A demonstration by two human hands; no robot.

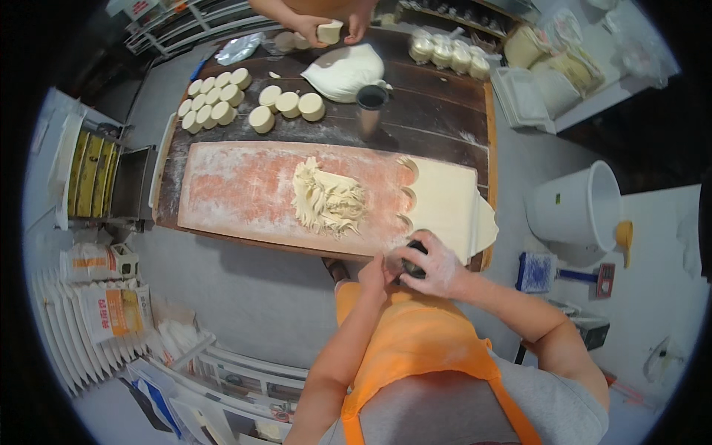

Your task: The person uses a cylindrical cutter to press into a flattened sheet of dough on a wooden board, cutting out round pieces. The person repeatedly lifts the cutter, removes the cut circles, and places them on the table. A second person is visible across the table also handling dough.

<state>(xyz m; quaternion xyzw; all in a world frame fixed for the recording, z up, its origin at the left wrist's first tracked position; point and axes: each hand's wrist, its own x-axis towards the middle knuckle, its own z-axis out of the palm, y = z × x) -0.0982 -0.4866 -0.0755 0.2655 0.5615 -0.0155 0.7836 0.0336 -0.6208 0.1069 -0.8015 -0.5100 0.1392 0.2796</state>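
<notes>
My right hand grips a dark round cutter at the near edge of the pinkish board, just above my apron. Close against the cutter's left side is my left hand; what its fingers hold, if anything, is hidden. Beyond my right hand lies a flat sheet of pale layered dough, its left edge scalloped by round cuts. A heap of crumpled dough scraps rests mid-board, on a floury surface.
Dough discs stand in rows and a loose group on the dark wooden table. Behind are a dark-rimmed cylinder, a full white bag and wrapped stacks. Across the table, another person's hand holds a disc.
</notes>
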